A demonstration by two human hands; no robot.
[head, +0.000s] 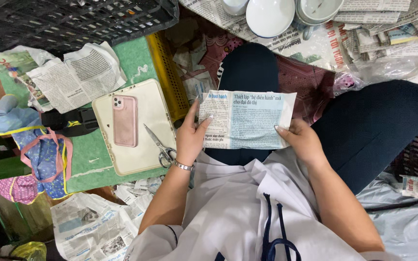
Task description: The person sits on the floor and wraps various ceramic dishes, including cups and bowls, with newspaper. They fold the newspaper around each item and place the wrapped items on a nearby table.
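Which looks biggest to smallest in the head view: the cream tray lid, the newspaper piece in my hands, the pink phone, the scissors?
1. Cream plastic tray lid
2. Rectangular newspaper piece, held by both hands nearer the camera, so this ranking is unsure
3. Pink phone
4. Metal scissors, close to the phone in length but slimmer

Green surface [136, 63] left, black plastic crate [73, 19] above, newspaper-covered floor [93, 227], even indoor light.
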